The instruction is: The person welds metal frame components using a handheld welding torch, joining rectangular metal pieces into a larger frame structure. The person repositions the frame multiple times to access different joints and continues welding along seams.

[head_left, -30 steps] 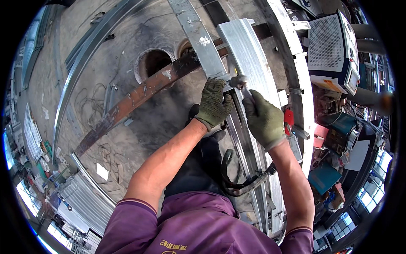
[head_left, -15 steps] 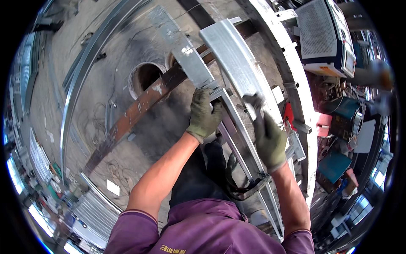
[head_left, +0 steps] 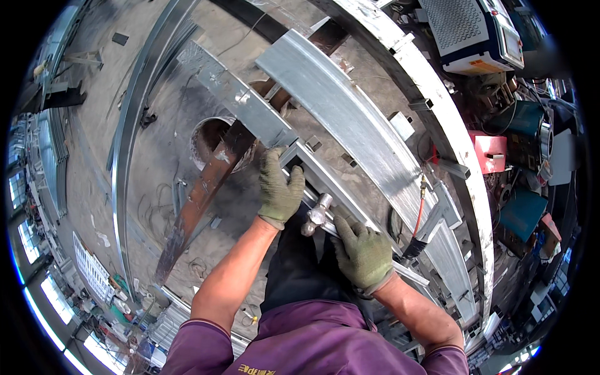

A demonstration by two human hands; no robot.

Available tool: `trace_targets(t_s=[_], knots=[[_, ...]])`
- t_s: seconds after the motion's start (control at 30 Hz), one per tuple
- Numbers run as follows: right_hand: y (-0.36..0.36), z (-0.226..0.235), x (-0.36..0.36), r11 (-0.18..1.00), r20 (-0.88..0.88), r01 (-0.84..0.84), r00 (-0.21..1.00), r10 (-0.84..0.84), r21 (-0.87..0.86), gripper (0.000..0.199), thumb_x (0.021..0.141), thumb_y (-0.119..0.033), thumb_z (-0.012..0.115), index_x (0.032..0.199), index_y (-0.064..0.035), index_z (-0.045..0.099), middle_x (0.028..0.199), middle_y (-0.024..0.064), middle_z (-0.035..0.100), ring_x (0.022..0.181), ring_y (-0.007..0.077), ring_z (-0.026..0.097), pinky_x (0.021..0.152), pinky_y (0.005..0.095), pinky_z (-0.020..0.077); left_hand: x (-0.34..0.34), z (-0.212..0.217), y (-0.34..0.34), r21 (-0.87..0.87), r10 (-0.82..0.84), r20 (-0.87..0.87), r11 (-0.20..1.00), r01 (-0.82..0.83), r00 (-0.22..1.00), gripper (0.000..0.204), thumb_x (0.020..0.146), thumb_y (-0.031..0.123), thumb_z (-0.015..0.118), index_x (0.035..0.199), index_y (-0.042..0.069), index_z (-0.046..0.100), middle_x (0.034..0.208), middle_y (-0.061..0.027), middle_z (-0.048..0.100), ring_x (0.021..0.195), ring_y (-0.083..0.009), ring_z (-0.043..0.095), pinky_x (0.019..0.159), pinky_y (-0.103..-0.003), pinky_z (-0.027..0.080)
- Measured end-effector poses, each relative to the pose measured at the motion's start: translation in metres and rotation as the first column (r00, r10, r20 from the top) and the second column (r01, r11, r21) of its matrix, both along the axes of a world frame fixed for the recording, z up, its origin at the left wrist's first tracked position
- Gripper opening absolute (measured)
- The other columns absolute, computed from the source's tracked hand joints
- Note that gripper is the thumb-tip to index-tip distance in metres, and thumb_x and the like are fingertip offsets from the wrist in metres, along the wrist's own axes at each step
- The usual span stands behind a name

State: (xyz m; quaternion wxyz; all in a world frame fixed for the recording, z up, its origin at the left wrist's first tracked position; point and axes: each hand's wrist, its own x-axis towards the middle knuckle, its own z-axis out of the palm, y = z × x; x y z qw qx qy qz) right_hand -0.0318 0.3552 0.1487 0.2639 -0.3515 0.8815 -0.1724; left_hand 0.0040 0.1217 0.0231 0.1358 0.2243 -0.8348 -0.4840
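In my gloved right hand [head_left: 365, 253], closed round its handle, is a ball-peen hammer [head_left: 317, 214]. The hammer's metal head lies over the near side of a narrow steel frame [head_left: 337, 199]. My gloved left hand [head_left: 279, 190] grips the far left corner of that frame, fingers on one side and thumb on the other; its fingertips are partly hidden. Against this corner ends a flat galvanized plate [head_left: 240, 97], which runs away to the upper left. To the right of the frame lies a wide curved galvanized beam [head_left: 350, 103].
A rusty steel beam [head_left: 203, 206] crosses beneath, beside a round pipe opening [head_left: 212, 140]. Farther right curves a large pale beam [head_left: 447, 119] with short brackets. A red hose [head_left: 420, 215] hangs over the galvanized beam. At the upper right stands a white machine cabinet [head_left: 459, 28].
The hammer has swung down and leftward from over the wide curved beam to the narrow frame. My left hand stays at the frame's corner. The whole view has turned somewhat.
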Motion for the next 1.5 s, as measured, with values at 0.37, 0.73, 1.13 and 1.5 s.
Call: trace_targets(t_s=[0.37,0.73,1.13,1.5], knots=[[-0.005,0.006,-0.028,0.942,-0.077,0.288,0.95,-0.304,-0.171,0.037,0.1,-0.018,0.078,0.136,-0.0125,0.074,0.095,0.0154,0.075,0.078,0.0377,0.075,0.067,0.0494,0.0561,-0.003,-0.017,0.004,-0.035,0.064,-0.07,0.997,-0.066,0.996,0.051,0.087,0.005,0.07,0.135,-0.004,0.056,0.126,-0.0274,0.061,0.119,-0.0464,0.059,0.107,-0.056,0.047],[-0.042,-0.156,-0.165,0.923,-0.363,0.383,0.866,-0.345,0.036,0.038,0.1,-0.026,0.069,0.137,-0.0165,0.075,0.12,0.0167,0.077,0.112,0.0422,0.074,0.094,0.0558,0.0593,-0.001,-0.024,0.003,-0.053,0.038,-0.12,0.998,-0.044,0.992,0.053,0.09,0.008,0.073,0.138,-0.004,0.055,0.127,-0.0272,0.06,0.119,-0.0456,0.059,0.107,-0.056,0.046],[0.066,-0.016,-0.053,0.684,-0.1,0.61,0.713,-0.694,-0.4,0.033,0.101,-0.008,0.078,0.133,-0.0023,0.074,0.125,0.0195,0.077,0.114,0.0316,0.076,0.099,0.0422,0.0597,0.001,-0.02,0.005,-0.062,0.061,-0.042,0.996,-0.063,0.997,0.047,0.092,0.009,0.073,0.135,-0.005,0.059,0.122,-0.0261,0.066,0.115,-0.0436,0.063,0.105,-0.054,0.049],[0.2,-0.051,-0.037,0.121,0.624,0.989,0.041,-0.78,0.086,0.057,0.097,-0.032,0.083,0.138,0.0051,0.07,0.109,0.0086,0.074,0.094,0.0183,0.071,0.082,0.0343,0.0572,0.008,-0.027,-0.002,-0.081,0.043,0.019,0.996,-0.041,0.999,0.047,0.098,0.007,0.072,0.14,-0.003,0.054,0.123,-0.0193,0.065,0.112,-0.0326,0.063,0.105,-0.047,0.051]])
